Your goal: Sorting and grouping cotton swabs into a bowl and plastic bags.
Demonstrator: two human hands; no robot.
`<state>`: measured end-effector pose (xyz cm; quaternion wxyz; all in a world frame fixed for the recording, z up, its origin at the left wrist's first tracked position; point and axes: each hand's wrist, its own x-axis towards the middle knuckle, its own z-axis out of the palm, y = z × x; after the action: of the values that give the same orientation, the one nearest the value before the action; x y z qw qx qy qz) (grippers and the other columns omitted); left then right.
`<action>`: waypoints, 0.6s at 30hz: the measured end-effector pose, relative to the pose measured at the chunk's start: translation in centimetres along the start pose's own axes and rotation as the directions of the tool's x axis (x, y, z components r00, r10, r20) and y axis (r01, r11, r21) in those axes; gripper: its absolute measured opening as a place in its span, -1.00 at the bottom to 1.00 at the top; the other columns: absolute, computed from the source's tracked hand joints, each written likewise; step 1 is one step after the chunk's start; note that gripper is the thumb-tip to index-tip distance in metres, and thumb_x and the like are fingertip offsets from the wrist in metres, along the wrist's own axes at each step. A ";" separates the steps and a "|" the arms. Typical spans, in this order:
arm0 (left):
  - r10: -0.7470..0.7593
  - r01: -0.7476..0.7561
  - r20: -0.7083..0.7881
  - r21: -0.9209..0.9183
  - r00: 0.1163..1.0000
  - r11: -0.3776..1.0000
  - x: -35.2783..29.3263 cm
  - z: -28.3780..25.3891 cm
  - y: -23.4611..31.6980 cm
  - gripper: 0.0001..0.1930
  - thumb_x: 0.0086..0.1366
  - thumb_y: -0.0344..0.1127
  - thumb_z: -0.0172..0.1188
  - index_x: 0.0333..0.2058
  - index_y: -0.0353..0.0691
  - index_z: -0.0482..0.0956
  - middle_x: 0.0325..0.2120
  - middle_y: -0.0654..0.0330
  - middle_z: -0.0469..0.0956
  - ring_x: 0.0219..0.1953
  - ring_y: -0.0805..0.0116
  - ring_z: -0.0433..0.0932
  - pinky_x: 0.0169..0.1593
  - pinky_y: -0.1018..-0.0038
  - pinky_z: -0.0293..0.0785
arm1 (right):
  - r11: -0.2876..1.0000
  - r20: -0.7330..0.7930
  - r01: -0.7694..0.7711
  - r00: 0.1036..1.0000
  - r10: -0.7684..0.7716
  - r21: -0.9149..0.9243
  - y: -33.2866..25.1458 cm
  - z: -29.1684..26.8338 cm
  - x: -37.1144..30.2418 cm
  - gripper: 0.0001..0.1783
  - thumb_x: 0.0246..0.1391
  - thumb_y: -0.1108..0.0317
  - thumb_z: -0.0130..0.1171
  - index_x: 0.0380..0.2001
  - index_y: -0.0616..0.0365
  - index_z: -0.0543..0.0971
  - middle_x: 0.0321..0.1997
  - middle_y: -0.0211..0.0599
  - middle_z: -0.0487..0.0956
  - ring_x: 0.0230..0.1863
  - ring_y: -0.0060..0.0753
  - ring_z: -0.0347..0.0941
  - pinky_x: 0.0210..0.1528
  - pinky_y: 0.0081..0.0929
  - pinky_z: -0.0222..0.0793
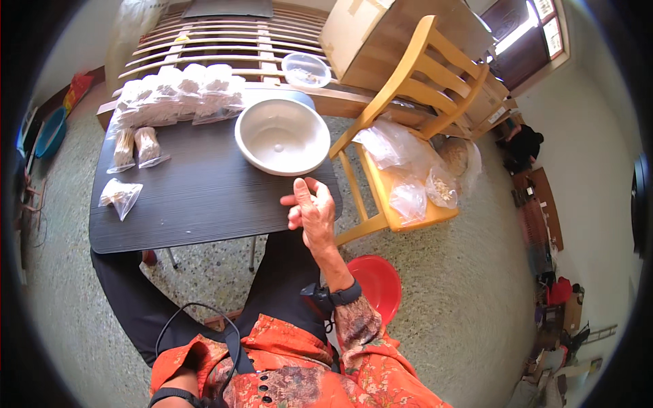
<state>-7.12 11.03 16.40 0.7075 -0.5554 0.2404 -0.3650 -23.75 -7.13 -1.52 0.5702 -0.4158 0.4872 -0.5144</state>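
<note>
My right hand (311, 216) hovers at the right front edge of the dark table (218, 197), just below a white bowl (283, 136). Its fingers are loosely bent and apart, and I see nothing held in them. The bowl has nothing visible in it except a small mark at the bottom. Of my left arm only the forearm with a black band (175, 394) shows at the lower edge; the hand is out of the picture. On the table's left lie two clear bags of thin pale sticks (147, 146), and nearer me a smaller clear bag (121, 196) with whitish contents.
Several filled clear bags (180, 92) are piled at the table's back left. A yellow wooden chair (381, 183) on the right carries plastic bags (408, 163). A red basin (375, 285) stands on the floor. Behind are a slatted frame, a clear tub (306, 71) and a cardboard box (381, 47).
</note>
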 end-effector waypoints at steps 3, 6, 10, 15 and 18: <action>-0.004 -0.007 0.114 0.096 0.993 0.995 3.6 -2.6 -3.9 -0.76 0.17 -0.43 -0.19 -0.52 -0.50 0.39 -0.67 0.11 0.25 -0.54 0.24 0.35 -0.16 0.39 0.38 | 0.996 0.000 -0.085 0.996 0.085 -0.006 -1.1 2.0 1.0 -0.21 0.04 0.02 0.22 0.07 0.43 0.14 -0.49 -0.06 0.54 -0.75 -0.58 0.37 -0.76 -0.63 0.35; -0.031 -0.041 0.264 0.265 0.964 0.963 2.9 0.1 -2.1 -0.75 0.18 -0.43 -0.19 -0.51 -0.52 0.39 -0.65 0.11 0.25 -0.52 0.24 0.36 -0.14 0.39 0.38 | 0.994 0.048 -0.110 0.993 0.110 0.005 -1.0 2.3 2.5 -0.46 0.09 0.03 0.15 -0.14 0.31 0.31 -0.52 -0.04 0.57 -0.72 -0.54 0.45 -0.75 -0.63 0.43; -0.086 -0.155 0.440 0.484 0.894 0.861 -1.0 7.6 3.5 -0.75 0.18 -0.42 -0.20 -0.49 -0.53 0.39 -0.64 0.09 0.26 -0.51 0.23 0.36 -0.11 0.38 0.37 | 0.988 0.056 -0.143 0.989 0.140 0.055 0.0 2.3 4.0 -0.67 0.11 0.26 0.06 -0.18 0.32 0.39 -0.49 -0.01 0.59 -0.67 -0.48 0.49 -0.68 -0.56 0.50; -0.239 -0.352 0.605 0.692 0.760 0.630 -2.9 10.5 2.8 -0.74 0.19 -0.42 -0.21 -0.46 -0.56 0.39 -0.62 0.08 0.26 -0.49 0.23 0.36 -0.08 0.37 0.36 | 0.990 -0.003 -0.076 0.997 0.077 0.116 0.0 2.0 4.3 -0.72 0.06 0.32 0.01 -0.26 0.36 0.44 -0.46 -0.01 0.59 -0.53 -0.35 0.56 -0.54 -0.42 0.59; -0.350 -0.450 0.640 0.748 0.684 0.488 0.0 9.5 0.3 -0.73 0.19 -0.42 -0.21 -0.44 -0.57 0.39 -0.61 0.07 0.26 -0.48 0.22 0.36 -0.06 0.37 0.35 | 0.987 -0.037 -0.094 0.994 0.099 0.132 -0.3 -0.2 5.0 -0.75 0.04 0.35 0.01 -0.27 0.31 0.42 -0.47 -0.02 0.59 -0.54 -0.35 0.57 -0.53 -0.40 0.59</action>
<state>0.04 16.85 18.67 0.9296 -0.2051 -0.2624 -0.1579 -23.98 -12.13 -1.91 0.6097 -0.3423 0.4844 -0.5258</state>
